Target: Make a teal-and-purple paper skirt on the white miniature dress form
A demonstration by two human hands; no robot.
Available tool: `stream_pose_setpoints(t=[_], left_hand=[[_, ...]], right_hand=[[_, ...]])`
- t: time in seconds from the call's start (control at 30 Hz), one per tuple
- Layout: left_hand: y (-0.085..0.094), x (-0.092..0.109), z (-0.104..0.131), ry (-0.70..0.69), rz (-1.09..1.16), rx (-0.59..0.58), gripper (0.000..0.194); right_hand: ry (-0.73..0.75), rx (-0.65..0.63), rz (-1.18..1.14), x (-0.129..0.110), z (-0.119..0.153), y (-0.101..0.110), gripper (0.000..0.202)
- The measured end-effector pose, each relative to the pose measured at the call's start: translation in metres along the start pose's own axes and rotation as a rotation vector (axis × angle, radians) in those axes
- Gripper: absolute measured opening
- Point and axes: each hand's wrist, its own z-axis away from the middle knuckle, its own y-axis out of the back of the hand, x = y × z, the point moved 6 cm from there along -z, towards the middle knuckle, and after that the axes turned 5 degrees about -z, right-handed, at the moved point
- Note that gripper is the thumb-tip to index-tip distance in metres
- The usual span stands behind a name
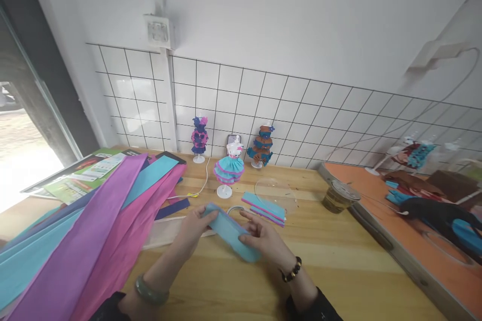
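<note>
Between my two hands stretches a folded light blue crepe paper strip (230, 233) with a purple edge, slightly blurred. My left hand (193, 228) pinches its upper left end between thumb and fingers. Farther along, my right hand (268, 239) grips the strip, its thumb lying on top and its index finger raised. Just beyond stands a small dress form (229, 168) wearing a tiered light blue skirt with pink-purple edging. Several folded blue strips (264, 205) edged in pink and purple lie stacked past my right hand.
Long purple, pink and blue crepe paper sheets (101, 210) cover the table's left side. Two more dressed forms, purple-pink (199, 136) and brown-blue (262, 145), stand by the wall grid. A lidded cup (339, 196) sits beside the raised orange board (376, 205) at right.
</note>
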Motion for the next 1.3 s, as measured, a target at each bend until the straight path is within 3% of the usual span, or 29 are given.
stream_pose_setpoints(t=[0.13, 0.27, 0.4, 0.57, 1.0, 1.3], left_hand=[[0.018, 0.007, 0.000, -0.056, 0.047, 0.103, 0.026], [0.027, 0.011, 0.001, -0.085, 0.001, 0.152, 0.029], [0.026, 0.010, 0.001, -0.106, -0.090, 0.147, 0.035], [0.016, 0.011, 0.003, -0.122, -0.178, 0.086, 0.022], [0.025, 0.013, 0.004, -0.106, -0.312, 0.025, 0.033], [0.018, 0.015, 0.009, -0.063, -0.303, -0.022, 0.029]], right_hand=[[0.026, 0.039, 0.045, 0.001, -0.002, 0.015, 0.031], [0.040, 0.118, 0.043, 0.005, -0.004, 0.025, 0.021], [0.046, 0.209, 0.031, 0.003, -0.001, 0.038, 0.023], [0.098, 0.296, 0.000, -0.011, 0.006, 0.053, 0.023], [0.111, 0.255, -0.100, -0.016, 0.009, 0.052, 0.024], [0.082, 0.283, -0.120, -0.009, 0.007, 0.053, 0.029]])
